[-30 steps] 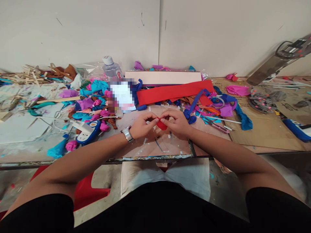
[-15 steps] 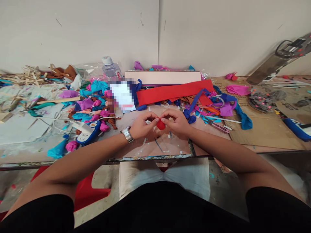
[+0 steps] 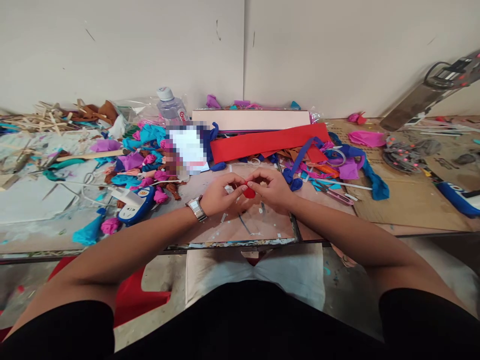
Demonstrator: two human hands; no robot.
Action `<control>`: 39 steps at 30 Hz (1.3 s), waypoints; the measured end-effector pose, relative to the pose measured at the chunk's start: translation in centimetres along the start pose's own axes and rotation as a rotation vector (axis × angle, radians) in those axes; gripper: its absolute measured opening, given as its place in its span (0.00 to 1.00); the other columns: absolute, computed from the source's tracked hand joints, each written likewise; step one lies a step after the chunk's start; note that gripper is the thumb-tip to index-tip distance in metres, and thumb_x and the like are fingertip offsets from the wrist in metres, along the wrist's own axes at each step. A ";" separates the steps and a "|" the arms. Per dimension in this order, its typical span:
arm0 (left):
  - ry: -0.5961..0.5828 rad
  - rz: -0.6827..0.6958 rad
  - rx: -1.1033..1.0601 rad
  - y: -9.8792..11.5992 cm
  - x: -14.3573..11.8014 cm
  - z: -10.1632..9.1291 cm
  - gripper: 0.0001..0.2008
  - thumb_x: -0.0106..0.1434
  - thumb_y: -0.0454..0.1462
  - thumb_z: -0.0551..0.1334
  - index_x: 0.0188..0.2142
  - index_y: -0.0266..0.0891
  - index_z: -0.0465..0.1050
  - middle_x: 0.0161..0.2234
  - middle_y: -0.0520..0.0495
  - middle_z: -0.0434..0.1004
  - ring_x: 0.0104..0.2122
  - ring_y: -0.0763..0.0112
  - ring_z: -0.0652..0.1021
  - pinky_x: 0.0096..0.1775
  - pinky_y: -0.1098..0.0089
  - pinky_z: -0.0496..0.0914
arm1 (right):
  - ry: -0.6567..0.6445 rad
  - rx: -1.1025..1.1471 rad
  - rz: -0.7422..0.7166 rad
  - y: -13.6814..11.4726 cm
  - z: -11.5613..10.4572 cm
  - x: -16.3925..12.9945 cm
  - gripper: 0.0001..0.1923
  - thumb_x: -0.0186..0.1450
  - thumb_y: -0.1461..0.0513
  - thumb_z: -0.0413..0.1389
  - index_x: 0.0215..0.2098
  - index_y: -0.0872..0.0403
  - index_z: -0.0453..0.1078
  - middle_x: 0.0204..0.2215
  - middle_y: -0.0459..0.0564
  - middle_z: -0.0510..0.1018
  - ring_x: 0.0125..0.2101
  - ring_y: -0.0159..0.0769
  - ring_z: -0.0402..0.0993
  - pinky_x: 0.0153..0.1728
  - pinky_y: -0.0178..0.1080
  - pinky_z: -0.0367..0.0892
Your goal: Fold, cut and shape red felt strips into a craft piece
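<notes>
A small red piece of crepe paper (image 3: 250, 191) is pinched between my two hands, just above the table's near part. My left hand (image 3: 224, 192), with a metal watch (image 3: 197, 208) on its wrist, grips the paper's left side between thumb and fingertips. From the other side my right hand (image 3: 270, 188) pinches it too, the two sets of fingertips touching or nearly so. The fingers partly cover the paper, so its full shape is hidden. Behind the hands lies a long folded strip of red crepe paper (image 3: 266, 143).
Colourful paper flowers and scraps (image 3: 150, 159) heap at left, beside a blue-and-white power strip (image 3: 137, 205). A water bottle (image 3: 172, 106) stands behind. Pink-handled scissors (image 3: 341, 198) lie at right, near cardboard (image 3: 405, 205). A dark tumbler (image 3: 416, 97) leans toward the wall.
Both hands stay in nearly the same place. The red piece has shifted and turned slightly between the fingertips, now showing a little less below them.
</notes>
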State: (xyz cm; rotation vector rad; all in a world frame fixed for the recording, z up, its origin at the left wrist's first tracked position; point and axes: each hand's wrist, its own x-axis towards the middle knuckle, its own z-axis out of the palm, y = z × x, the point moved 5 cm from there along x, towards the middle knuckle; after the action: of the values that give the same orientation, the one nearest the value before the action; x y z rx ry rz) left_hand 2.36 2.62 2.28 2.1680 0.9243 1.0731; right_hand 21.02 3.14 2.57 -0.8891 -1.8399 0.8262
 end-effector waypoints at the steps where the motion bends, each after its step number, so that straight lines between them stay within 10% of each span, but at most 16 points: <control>1: -0.004 -0.005 -0.004 0.0 0.0 0.0 0.18 0.73 0.51 0.65 0.40 0.39 0.81 0.37 0.45 0.85 0.35 0.67 0.81 0.40 0.67 0.75 | 0.007 0.010 0.009 -0.1 0.1 -0.1 0.13 0.68 0.51 0.65 0.37 0.53 0.81 0.32 0.49 0.85 0.31 0.36 0.76 0.34 0.39 0.71; 39: -0.021 -0.009 0.031 0.3 0.0 0.0 0.15 0.72 0.49 0.66 0.38 0.40 0.82 0.37 0.46 0.86 0.35 0.68 0.82 0.41 0.67 0.75 | -0.039 -0.023 -0.009 0.1 0.4 -0.2 0.13 0.71 0.51 0.63 0.38 0.53 0.78 0.34 0.49 0.84 0.34 0.38 0.76 0.37 0.40 0.69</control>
State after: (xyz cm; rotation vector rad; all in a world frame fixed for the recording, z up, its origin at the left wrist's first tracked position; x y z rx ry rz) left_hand 2.45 2.41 2.54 2.1940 0.9469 1.0365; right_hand 20.72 2.96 2.22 -0.8838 -1.8896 0.8232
